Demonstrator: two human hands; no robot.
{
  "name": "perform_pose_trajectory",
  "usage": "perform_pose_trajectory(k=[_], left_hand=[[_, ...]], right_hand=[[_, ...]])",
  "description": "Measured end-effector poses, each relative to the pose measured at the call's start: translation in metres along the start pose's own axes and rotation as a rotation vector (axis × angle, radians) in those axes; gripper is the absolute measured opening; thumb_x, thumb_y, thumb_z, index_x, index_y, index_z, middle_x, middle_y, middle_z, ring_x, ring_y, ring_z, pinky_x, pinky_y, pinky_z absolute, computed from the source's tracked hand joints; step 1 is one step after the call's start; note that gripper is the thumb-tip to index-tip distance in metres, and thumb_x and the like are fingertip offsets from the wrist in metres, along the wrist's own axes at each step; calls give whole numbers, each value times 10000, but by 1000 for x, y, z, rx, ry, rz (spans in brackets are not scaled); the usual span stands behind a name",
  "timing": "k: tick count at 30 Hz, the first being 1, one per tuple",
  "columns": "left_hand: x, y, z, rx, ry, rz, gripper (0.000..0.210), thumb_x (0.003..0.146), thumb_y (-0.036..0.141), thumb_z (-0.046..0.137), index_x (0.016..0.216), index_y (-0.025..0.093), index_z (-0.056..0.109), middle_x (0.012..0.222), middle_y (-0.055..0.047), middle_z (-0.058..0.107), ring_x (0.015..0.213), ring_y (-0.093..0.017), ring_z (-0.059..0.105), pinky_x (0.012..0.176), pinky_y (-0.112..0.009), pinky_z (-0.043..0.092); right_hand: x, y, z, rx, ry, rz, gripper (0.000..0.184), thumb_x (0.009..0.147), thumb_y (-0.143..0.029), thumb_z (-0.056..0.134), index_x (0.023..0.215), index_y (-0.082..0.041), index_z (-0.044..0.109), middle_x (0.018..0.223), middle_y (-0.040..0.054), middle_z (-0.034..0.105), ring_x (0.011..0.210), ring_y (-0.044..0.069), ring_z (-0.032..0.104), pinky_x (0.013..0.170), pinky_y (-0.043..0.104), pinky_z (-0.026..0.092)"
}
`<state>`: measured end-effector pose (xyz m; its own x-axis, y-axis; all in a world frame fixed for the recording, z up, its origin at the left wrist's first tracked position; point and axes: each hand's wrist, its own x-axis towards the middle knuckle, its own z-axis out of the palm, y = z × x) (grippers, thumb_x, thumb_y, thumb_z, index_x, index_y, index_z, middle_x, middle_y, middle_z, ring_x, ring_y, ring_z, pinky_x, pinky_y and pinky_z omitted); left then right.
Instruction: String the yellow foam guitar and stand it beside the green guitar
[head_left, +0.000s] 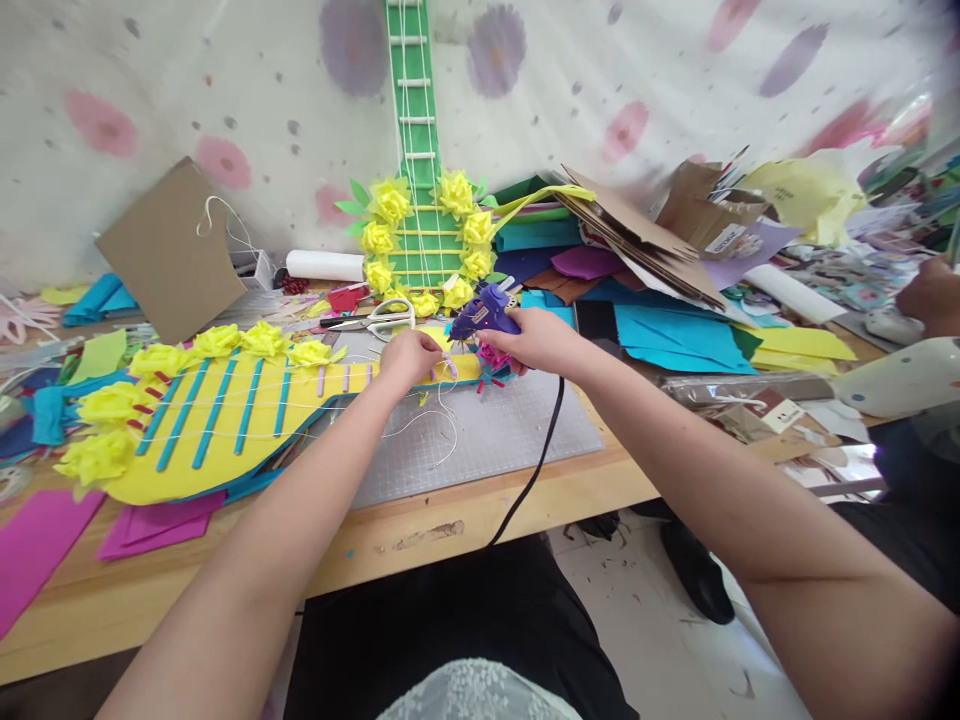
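My right hand (536,340) is wrapped round a dark blue hot glue gun (484,312), whose black cord (541,455) hangs over the table edge. Its nozzle end points left, towards my left hand (411,357). The fingers of that hand are pinched on a thin white string (452,425) over the neck of a yellow felt guitar (300,440). Small lilac strips (346,377) cross the neck, and blue strips (217,410) cross the body. Yellow flowers (262,340) line its far edge. A pink flower (495,352) shows under the glue gun.
A green guitar (416,150) with yellow flowers leans upright behind. White-handled scissors (390,318) lie just beyond my left hand. A grey cutting mat (480,455) is under the neck. Felt sheets (675,335) and cardboard (652,240) are piled right, near another person's hand (928,297).
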<state>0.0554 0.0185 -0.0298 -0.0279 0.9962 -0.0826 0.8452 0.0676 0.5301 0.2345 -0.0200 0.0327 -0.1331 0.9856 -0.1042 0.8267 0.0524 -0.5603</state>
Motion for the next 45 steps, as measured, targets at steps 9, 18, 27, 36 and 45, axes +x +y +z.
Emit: perform_pose_trajectory(k=[9,18,27,36,45], left_hand=[[-18,-37,2,-103,302,178,204,743,308,535,821,211,696,818,-29,697,774,-176,610,689,-288,431],[-19,-61,4,152,433,243,199,776,310,535,815,229,712,807,-43,701,840,-232,582,792,-378,387],[-23,-59,1,154,411,204,171,747,294,561,806,239,711,795,-35,697,868,-242,569,798,-384,378],[-22,-61,3,68,402,181,201,739,243,567,918,218,654,796,-4,702,887,-224,576,817,-363,377],[-21,-63,5,-93,466,130,267,732,261,601,984,221,524,797,8,693,882,-195,607,813,-336,387]], right_hand=[[0,8,50,303,106,-56,345,796,-530,514,723,-193,487,483,-3,572,431,119,558,440,227,419],[20,2,94,551,200,-102,360,785,-556,497,735,-200,488,571,-4,605,432,108,558,449,233,453],[5,14,93,404,195,-76,392,740,-585,525,647,-206,487,479,-11,567,424,131,552,455,247,427],[10,18,90,439,111,-49,358,757,-543,534,661,-201,492,484,-9,564,414,117,536,438,235,420],[7,16,88,429,118,-67,338,773,-529,527,658,-214,486,466,-22,547,390,108,508,437,236,418]])
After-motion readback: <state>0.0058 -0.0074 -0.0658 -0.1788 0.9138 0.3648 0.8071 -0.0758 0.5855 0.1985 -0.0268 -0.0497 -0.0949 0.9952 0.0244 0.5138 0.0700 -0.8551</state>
